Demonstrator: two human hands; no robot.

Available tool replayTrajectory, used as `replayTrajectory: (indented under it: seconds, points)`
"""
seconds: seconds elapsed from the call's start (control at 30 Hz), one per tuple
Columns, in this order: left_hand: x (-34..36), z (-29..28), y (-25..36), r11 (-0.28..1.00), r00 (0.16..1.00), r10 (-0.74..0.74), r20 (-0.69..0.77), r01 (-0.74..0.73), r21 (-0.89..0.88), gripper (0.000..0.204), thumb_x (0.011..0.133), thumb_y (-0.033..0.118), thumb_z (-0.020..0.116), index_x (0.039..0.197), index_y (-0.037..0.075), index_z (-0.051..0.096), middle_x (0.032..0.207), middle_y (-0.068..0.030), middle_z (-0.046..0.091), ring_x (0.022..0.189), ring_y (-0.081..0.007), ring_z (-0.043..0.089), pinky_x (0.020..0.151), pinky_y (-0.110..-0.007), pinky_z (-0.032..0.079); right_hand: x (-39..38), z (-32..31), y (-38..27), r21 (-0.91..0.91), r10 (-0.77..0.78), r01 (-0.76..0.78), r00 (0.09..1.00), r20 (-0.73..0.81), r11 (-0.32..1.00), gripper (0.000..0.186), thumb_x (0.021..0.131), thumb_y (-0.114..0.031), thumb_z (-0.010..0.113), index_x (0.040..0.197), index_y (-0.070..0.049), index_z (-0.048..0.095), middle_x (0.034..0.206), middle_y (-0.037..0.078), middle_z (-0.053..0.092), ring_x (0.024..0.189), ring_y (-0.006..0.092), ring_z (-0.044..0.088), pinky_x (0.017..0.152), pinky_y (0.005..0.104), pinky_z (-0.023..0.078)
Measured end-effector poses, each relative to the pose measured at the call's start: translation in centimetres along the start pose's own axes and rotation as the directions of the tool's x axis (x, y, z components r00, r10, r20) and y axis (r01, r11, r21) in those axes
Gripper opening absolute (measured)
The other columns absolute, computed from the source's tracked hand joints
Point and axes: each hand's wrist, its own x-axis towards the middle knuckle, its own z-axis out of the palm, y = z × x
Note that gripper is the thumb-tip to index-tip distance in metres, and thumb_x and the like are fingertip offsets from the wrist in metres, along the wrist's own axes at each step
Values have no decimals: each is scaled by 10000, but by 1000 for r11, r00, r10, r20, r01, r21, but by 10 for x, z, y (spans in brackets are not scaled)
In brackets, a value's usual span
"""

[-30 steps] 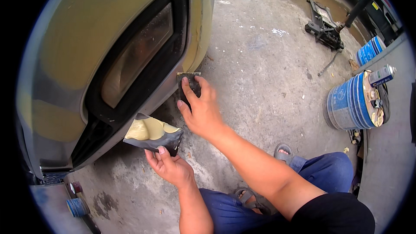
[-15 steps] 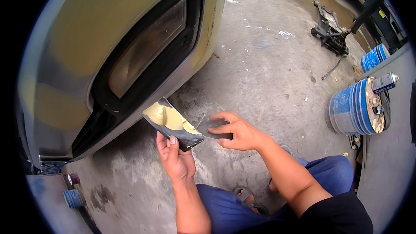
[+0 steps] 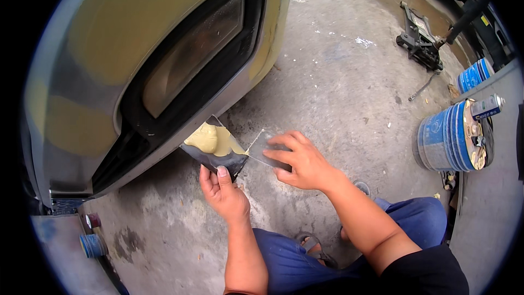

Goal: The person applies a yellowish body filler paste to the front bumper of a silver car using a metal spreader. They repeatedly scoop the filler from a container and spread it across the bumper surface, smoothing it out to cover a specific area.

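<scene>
My left hand (image 3: 228,199) is closed on a dark, flat mixing board (image 3: 229,164), thumb on top and fingers beneath. On the board lies pale yellow putty (image 3: 203,139), thick and mounded toward the left and thinner toward the right. My right hand (image 3: 305,164) grips a thin, greyish, see-through spreader (image 3: 257,145) by its right part. The spreader's lower left corner meets the board's right end, where a little putty sits. Left of both hands is a car bumper (image 3: 93,38) with smooth yellow patches and a dark-framed lamp (image 3: 194,57).
A blue bucket (image 3: 439,136) with a spray can (image 3: 487,106) on top stands at the right, a second blue bucket (image 3: 475,75) behind it. Farther back lies a floor jack (image 3: 419,35). Small tins (image 3: 94,245) stand at the lower left. My knees are bent below my hands.
The putty has gathered into a rounder mound on the board's left. The spreader has turned from nearly edge-on to showing its broad face. The board has tilted slightly.
</scene>
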Motion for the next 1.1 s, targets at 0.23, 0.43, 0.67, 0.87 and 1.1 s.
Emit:
replayTrajectory:
  seconds: [0.23, 0.43, 0.67, 0.87, 1.1]
  points:
    - [1, -7, -7, 992, 992, 88, -88, -79, 96, 431, 975, 54, 488, 1364, -67, 348, 1295, -170, 527, 1159, -191, 524, 1005, -326, 404, 59, -4, -1, -140, 115, -206, 868, -484, 968, 542, 825, -175, 644, 1340, -92, 499, 1370, 206, 392, 1128, 428, 419, 960, 500, 409]
    - [0, -7, -5, 996, 994, 69, -84, -64, 63, 449, 973, 84, 503, 1367, -66, 347, 1285, -163, 534, 1140, -182, 528, 984, -318, 412, 87, 6, -7, -221, 112, -278, 823, -557, 935, 552, 840, -164, 638, 1361, -83, 474, 1396, 247, 325, 1108, 467, 398, 955, 525, 404]
    - [1, -11, -5, 995, 991, 55, -118, -45, 91, 482, 969, 107, 529, 1381, -50, 336, 1316, -161, 512, 1166, -191, 517, 983, -325, 426, 94, 31, -12, -146, 128, -250, 819, -559, 957, 548, 838, -159, 637, 1351, -50, 477, 1375, 259, 341, 1110, 470, 403, 949, 522, 404]
    - [4, -13, -5, 997, 988, 58, -146, -50, 58, 487, 965, 104, 530, 1383, -42, 327, 1312, -157, 512, 1165, -194, 518, 990, -334, 427, 90, 48, -16, -116, 124, -221, 829, -545, 968, 524, 837, -151, 633, 1328, -22, 500, 1351, 268, 362, 1086, 464, 418, 948, 514, 401]
    - [3, -7, -2, 999, 989, 17, -149, -22, -30, 521, 952, 125, 557, 1381, -54, 322, 1317, -171, 492, 1178, -214, 500, 1012, -355, 406, 84, 56, -18, -93, 129, -205, 848, -514, 974, 523, 830, -155, 640, 1318, -20, 508, 1350, 264, 369, 1076, 454, 420, 927, 505, 418]
